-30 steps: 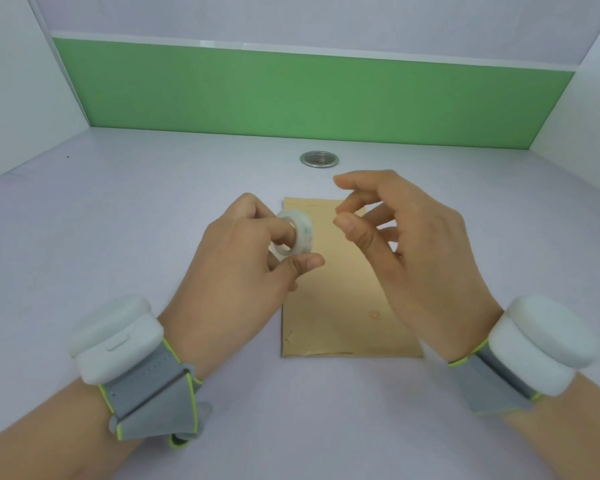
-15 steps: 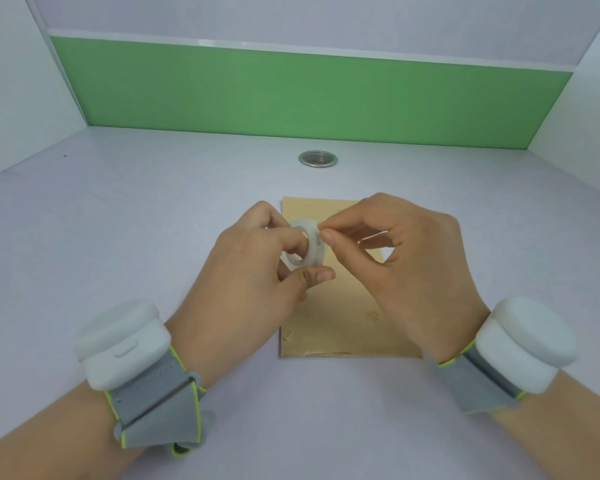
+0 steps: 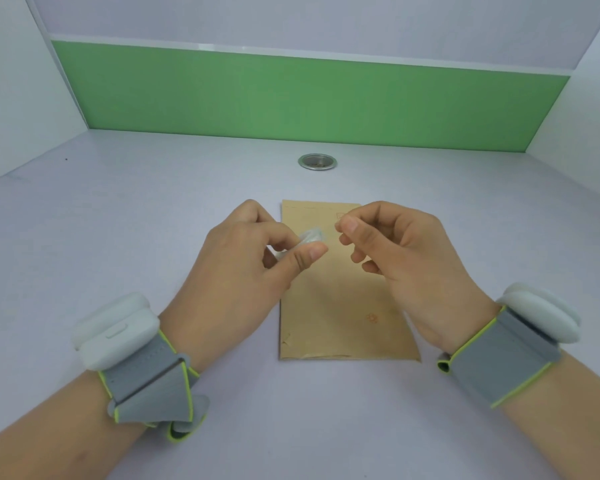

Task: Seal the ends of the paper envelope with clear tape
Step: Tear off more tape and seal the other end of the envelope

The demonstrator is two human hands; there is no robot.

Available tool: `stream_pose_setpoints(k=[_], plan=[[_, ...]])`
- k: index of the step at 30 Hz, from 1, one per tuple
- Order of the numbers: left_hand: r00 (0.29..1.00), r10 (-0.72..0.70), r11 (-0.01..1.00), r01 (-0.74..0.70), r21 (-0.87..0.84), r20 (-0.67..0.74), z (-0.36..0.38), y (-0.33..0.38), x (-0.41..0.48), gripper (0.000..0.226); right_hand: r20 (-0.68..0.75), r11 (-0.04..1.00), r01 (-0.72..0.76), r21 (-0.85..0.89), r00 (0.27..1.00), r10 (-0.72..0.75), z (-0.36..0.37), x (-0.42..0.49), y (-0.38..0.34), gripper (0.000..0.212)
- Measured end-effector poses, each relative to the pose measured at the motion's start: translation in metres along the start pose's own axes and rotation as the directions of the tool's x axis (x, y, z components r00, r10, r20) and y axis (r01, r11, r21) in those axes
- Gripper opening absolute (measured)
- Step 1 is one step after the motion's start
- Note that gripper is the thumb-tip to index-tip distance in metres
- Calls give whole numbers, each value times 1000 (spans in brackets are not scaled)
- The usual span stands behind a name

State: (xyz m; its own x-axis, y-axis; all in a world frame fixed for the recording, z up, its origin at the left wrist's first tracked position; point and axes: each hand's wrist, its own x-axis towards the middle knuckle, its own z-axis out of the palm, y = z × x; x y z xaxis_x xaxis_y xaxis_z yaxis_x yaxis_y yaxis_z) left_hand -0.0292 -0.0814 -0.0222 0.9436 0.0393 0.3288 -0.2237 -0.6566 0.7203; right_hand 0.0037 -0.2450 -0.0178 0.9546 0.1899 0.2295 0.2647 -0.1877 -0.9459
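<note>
Your tan-brown envelope [image 3: 340,306] lies on the pale lilac-grey table [image 3: 118,220], with a faint orange flower mark near its lower right corner. Beyond the envelope runs a green wall band [image 3: 309,98]. Your wrist straps [image 3: 146,372] are grey, edged lime-yellow, with white pods.

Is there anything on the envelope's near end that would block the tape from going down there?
Nothing visible does. The envelope's near end lies bare on the table; the left hand holds the tape roll above it.
</note>
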Motion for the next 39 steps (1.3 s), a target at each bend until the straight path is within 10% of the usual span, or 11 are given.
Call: stream_pose_setpoints(k=[39], plan=[[978,0,980,41,196,-208,-14,-19,11,37,-116,957,-183,224,970,213,-11,7,4,17]])
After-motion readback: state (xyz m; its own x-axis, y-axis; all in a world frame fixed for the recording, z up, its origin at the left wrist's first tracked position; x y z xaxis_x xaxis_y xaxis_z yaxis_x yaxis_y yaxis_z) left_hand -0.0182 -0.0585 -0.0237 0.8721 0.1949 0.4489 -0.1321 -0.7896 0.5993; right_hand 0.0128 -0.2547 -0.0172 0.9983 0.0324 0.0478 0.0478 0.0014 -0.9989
